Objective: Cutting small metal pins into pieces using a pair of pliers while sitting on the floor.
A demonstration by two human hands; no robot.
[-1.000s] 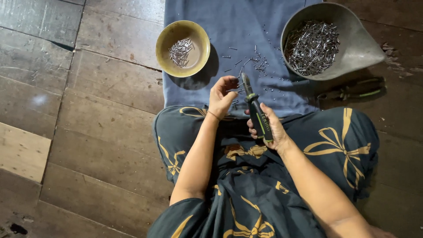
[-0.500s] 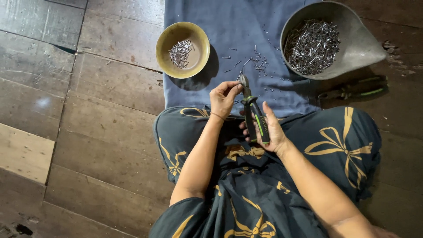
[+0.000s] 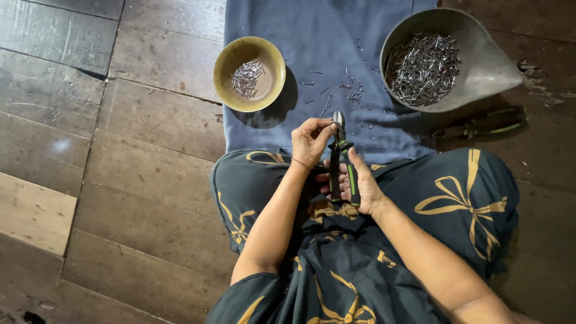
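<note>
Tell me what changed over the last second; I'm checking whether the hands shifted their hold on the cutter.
Little changed. The left hand keeps its fingertips at the cutter's head, drawn slightly closer to it. The right hand still grips the green-handled cutting pliers, which stay pointing away from the person. The yellow bowl, grey bowl, blue cloth and spare pliers stayed put.

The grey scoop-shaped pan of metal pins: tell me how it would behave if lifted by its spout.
The grey pan would probably feel heavy, since a dense heap of metal pins fills its round end. Lifted by the spout, it would likely tip and spill. It looks rigid, not floppy.
</note>
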